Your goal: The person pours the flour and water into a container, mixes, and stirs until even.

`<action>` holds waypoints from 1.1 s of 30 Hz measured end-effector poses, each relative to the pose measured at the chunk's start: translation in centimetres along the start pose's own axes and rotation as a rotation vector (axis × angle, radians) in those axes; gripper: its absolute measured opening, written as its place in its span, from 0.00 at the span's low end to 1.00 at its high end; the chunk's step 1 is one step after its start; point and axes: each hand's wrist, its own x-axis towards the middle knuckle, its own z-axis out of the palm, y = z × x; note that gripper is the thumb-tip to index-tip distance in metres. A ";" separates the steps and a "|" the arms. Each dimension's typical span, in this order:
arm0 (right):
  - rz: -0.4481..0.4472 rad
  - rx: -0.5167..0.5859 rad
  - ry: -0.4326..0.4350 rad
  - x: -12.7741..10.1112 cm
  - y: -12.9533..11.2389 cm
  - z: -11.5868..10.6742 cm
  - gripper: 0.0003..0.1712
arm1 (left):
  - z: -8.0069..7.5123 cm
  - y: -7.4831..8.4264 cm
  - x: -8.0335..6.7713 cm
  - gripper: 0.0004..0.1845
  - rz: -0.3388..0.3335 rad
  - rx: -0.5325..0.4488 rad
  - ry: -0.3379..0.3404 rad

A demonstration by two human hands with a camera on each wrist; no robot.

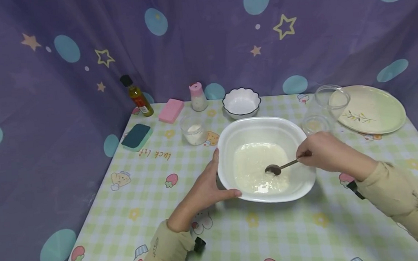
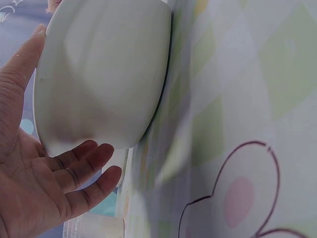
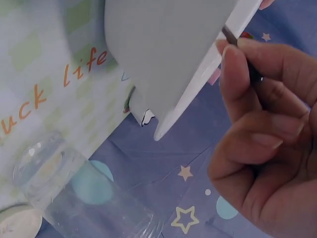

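A white basin (image 1: 260, 125) on the table holds a pale, milky liquid (image 1: 255, 159). My left hand (image 1: 208, 188) steadies its left side, thumb on the near rim and fingers spread along the outer wall; the left wrist view shows the fingertips (image 2: 104, 151) bent beside that wall. Over the basin's right side, my right hand (image 1: 323, 154) pinches the handle of a dark brown spoon (image 1: 273, 169) between thumb and fingers. The spoon's bowl lies in the liquid with some white stuff in it. In the right wrist view the handle (image 3: 230, 35) crosses the basin's rim.
Behind the basin stand a scalloped bowl (image 1: 241, 103), a pink-capped shaker (image 1: 198, 96) and a clear cup of white powder (image 1: 194, 133). An oil bottle (image 1: 140, 99), a pink sponge (image 1: 171, 111) and a green sponge (image 1: 137, 137) are left. At right are a clear container (image 1: 317, 124) and plate (image 1: 380, 108).
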 end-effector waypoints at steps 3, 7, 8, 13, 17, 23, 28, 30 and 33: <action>-0.019 0.039 -0.040 0.0 -0.2 0.2 0.07 | 0.0 0.0 0.0 0.71 0.007 0.007 -0.001; -0.037 0.088 -0.087 0.2 -0.6 0.6 0.08 | 0.0 0.0 0.1 0.71 0.011 0.019 0.000; -0.047 0.096 -0.093 0.3 -0.7 0.7 0.08 | 0.0 0.0 0.1 0.71 0.012 0.020 0.000; -0.102 0.132 -0.079 0.9 -1.3 1.8 0.08 | 0.0 0.0 0.0 0.71 0.004 0.015 0.002; -0.144 0.132 -0.023 1.6 -1.7 2.9 0.07 | 0.1 0.0 0.1 0.72 0.027 -0.001 0.008; -0.142 0.110 0.084 2.7 -2.1 4.1 0.06 | 0.1 -0.1 0.1 0.72 0.061 -0.013 0.017; -0.088 0.082 0.156 3.5 -2.2 4.5 0.06 | 0.1 -0.1 0.1 0.71 0.065 -0.011 0.017; -0.075 0.064 0.182 3.7 -2.1 4.4 0.06 | 0.1 -0.2 0.1 0.71 0.064 -0.012 0.017; -0.062 0.032 0.217 4.0 -1.8 4.1 0.06 | 0.1 -0.2 0.1 0.71 0.064 -0.016 0.014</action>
